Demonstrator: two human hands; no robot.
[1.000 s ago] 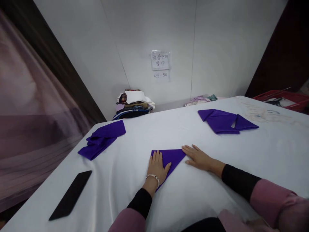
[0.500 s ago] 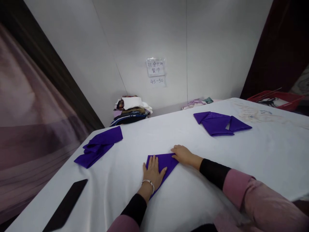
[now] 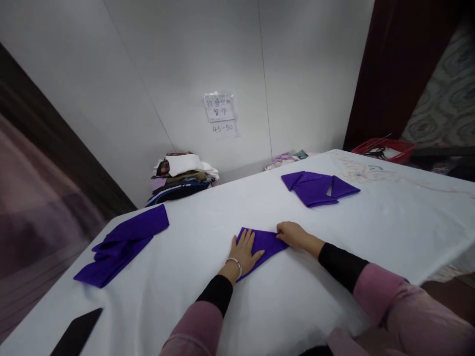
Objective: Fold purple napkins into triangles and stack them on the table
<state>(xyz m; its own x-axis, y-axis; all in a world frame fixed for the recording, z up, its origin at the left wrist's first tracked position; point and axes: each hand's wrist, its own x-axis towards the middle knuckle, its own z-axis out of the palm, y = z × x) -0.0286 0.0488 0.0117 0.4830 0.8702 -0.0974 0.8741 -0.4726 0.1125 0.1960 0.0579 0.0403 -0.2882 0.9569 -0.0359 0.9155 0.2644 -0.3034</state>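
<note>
A white wall (image 3: 304,74) is standing behind my white table (image 3: 208,212). On the left, a crumpled purple cloth (image 3: 126,235) is lying, with a black flat thing (image 3: 77,332) lying nearer to me. A pile of clothes (image 3: 181,178) is sitting past the far edge. Another purple cloth (image 3: 313,189) is lying beyond my right hand (image 3: 291,233), and a red basket (image 3: 404,154) is sitting far to the right. On the wall, a paper sign (image 3: 219,109) is showing Chinese writing, and a lower paper (image 3: 222,129) is showing "45-50". The folded purple cloth (image 3: 265,242) is lying right in front of me. My left hand (image 3: 243,252) is pressing flat on its left part, thumb spread wide. My right fingertips are pinching its right end.
</note>
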